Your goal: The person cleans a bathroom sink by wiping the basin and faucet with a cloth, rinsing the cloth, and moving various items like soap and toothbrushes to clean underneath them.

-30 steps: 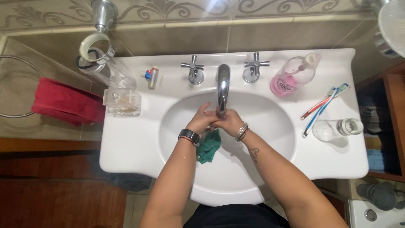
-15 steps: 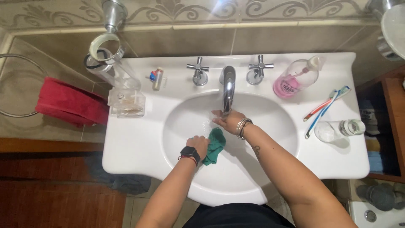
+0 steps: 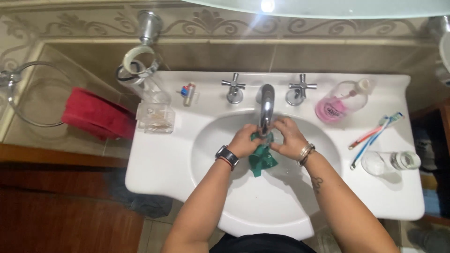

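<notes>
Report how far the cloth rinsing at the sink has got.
Done: the green cloth is already up under the spout of the tap. In hand: the left hand and right hand both grip it there over the basin. Left: it hangs bunched, not wrung or set down; whether water is running cannot be told.

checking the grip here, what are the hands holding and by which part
Both the left hand and right hand hold a small green cloth by its bunched upper end, under the chrome tap spout; its lower end hangs free.
</notes>
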